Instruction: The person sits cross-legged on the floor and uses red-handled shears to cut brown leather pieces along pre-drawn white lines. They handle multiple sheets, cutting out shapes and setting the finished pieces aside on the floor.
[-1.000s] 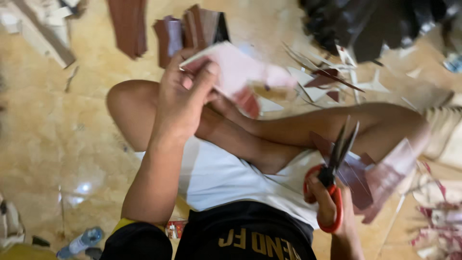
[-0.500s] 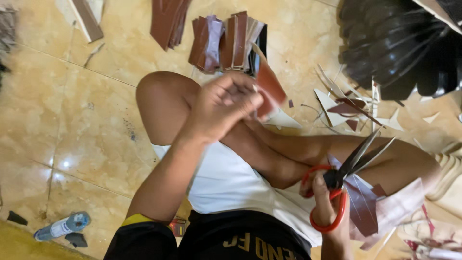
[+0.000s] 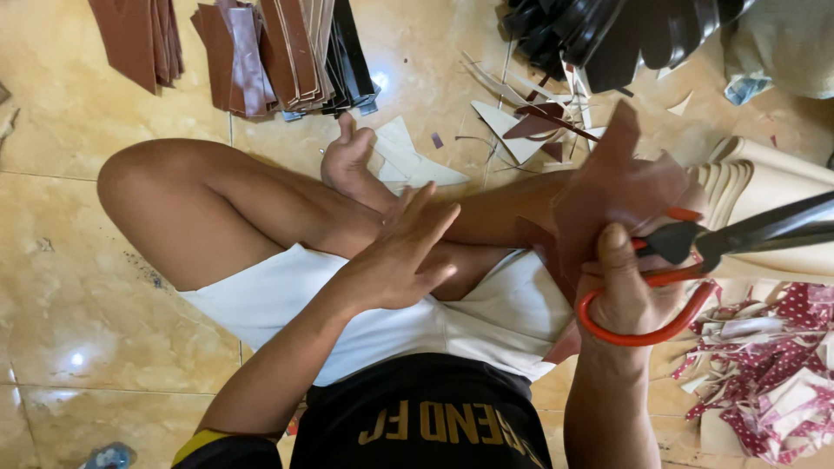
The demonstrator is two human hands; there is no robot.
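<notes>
I sit cross-legged on a tiled floor. My left hand hovers over my crossed legs with its fingers spread and nothing in it. My right hand grips the red handles of large scissors, whose dark blades point right. A brown leather-like piece rests against my right knee, just behind the scissors and touching my right hand.
Stacks of brown and black cut pieces lie at the top left. A dark fanned pile sits at the top right. Pale scraps lie by my foot. Cream sheets and red dotted offcuts are on the right.
My left hand let go of the piece it held up and dropped empty over my legs. The scissors swung to point right, and the view shifted toward the stacks.
</notes>
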